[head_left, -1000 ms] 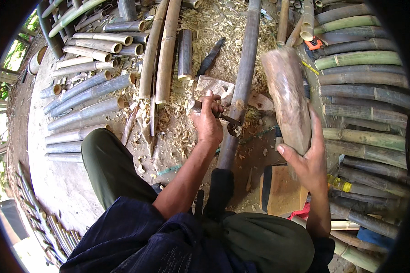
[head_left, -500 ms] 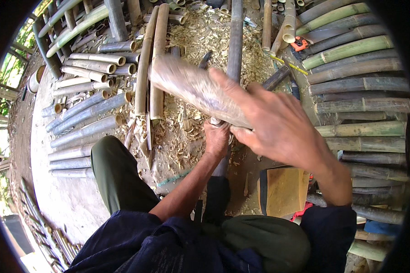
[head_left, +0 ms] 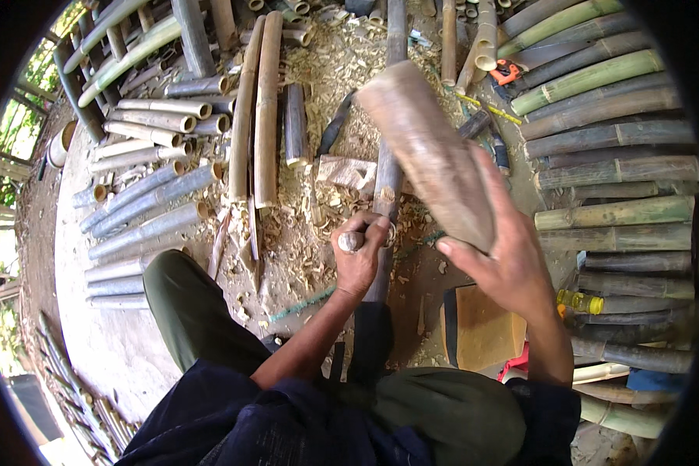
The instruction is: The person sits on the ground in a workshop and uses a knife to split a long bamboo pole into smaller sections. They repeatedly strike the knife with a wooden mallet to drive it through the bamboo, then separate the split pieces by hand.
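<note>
My left hand [head_left: 356, 268] is closed around a short tool, apparently a chisel [head_left: 351, 241], against the long dark bamboo pole [head_left: 387, 182]. Only the rounded butt of its handle shows clearly; the blade is hidden. My right hand [head_left: 512, 268] grips a thick wooden club [head_left: 433, 151] by its near end. Slightly blurred, the club is raised to the right of the chisel and apart from it, covering part of the pole. A small wooden block [head_left: 348, 172] lies just beyond my left hand.
Bamboo lengths [head_left: 617, 175] are stacked along the right; more cut pieces [head_left: 151, 213] lie on the left. Wood shavings [head_left: 330, 66] cover the middle ground. A dark-handled tool [head_left: 337, 124], an orange-handled saw [head_left: 505, 72] and a brown board [head_left: 485, 326] lie around me.
The club has swung right and up from over my left hand, its far end now pointing farther forward. My left hand, still gripping the chisel, has come into plain sight.
</note>
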`<state>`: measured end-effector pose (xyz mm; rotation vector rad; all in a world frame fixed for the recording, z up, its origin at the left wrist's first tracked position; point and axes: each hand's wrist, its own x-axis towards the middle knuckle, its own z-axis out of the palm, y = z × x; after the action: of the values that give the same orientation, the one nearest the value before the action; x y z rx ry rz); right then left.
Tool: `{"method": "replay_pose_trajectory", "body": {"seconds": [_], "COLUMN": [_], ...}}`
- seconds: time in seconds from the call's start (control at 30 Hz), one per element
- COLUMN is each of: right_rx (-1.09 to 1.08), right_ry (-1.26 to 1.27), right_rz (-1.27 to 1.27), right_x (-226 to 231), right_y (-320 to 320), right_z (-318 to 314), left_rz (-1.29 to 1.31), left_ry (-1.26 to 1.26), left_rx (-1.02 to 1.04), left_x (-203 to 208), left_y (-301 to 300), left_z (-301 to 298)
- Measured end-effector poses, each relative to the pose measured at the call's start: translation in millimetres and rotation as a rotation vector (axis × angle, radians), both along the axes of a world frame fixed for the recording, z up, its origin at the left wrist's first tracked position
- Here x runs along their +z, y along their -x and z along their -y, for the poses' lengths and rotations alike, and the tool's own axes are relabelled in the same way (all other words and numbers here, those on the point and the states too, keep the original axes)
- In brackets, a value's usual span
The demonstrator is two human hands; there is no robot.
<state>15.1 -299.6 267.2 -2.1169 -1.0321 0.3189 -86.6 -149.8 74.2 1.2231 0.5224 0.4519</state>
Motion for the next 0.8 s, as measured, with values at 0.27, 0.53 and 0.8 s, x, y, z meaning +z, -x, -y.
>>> {"method": "replay_pose_trajectory", "body": {"seconds": [0.27,0.53,0.8], "right_rx": [-0.089,0.094,0.435], "right_ry": [-0.010,-0.109,0.745], "right_rz": [-0.162,-0.096,0.334], "right_x": [-18,-16,27], "right_y": [13,9,0], "right_z": [15,-12,-53], "left_rz": [0.006,0.062,-0.074], "left_ry": [-0.004,0.130,-0.129], "left_rx": [-0.119,0.071,-0.141], "left_x": [-3,-9,-27], "left_y": [0,-7,-9], "left_z": [-5,-3,11]}}
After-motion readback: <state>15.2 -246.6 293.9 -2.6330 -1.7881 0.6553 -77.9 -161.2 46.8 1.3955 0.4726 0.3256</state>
